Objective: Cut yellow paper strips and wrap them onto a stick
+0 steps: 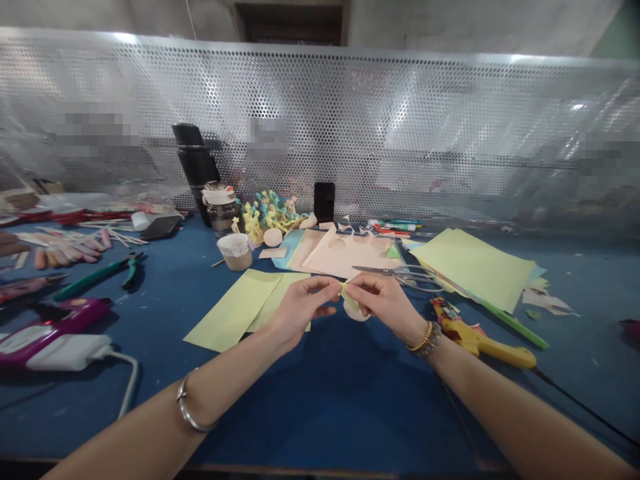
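Left hand (303,310) and right hand (383,303) both closed, pinching small yellow-green paper strip (350,297) between fingertips; pale round piece (356,313) just below; yellow-green paper sheets (235,310) beside left hand.

pale green strip (349,296): matt paper | pale green sheets (235,310): smooth matt paper | scissors (395,273): bright steel blades | glue gun (480,343): glossy yellow plastic | bench (320,420): matt blue, lightly scuffed surface | screen (320,120): shiny perforated metal | bangle (187,403): polished metal
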{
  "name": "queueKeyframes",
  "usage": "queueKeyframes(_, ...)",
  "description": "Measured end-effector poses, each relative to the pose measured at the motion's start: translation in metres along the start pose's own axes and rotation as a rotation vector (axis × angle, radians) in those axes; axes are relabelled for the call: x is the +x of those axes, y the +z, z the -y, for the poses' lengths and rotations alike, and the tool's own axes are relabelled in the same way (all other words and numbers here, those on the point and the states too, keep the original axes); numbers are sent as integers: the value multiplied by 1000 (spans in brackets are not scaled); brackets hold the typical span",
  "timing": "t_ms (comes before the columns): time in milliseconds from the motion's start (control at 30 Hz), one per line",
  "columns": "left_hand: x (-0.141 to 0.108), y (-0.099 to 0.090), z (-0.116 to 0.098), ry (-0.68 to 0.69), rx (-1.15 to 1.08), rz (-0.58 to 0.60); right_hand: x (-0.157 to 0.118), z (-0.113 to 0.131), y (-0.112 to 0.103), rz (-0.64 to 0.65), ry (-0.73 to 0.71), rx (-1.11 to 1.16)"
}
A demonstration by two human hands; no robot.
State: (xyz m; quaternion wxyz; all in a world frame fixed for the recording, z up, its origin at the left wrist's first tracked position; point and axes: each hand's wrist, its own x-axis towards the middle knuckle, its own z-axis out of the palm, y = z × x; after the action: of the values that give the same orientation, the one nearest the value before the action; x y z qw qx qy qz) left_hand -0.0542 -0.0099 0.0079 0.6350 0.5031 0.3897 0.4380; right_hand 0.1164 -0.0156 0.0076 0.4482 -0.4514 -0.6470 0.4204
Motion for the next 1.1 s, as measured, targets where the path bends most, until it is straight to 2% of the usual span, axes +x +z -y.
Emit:
queueKeyframes(133,0,0,1,-3,-44,5,2,-2,-1,-24,3,15)
queueKeyframes(533,3,0,3,-2,48,-74,10,-17,-4,-102,76,10)
queueKeyframes(800,-1,5,-2,112,166,-128,4,-12,3,-46,57,42)
queueKeyframes(1100,0,4,-1,136,192,-123,2,-6,0,-62,25,70)
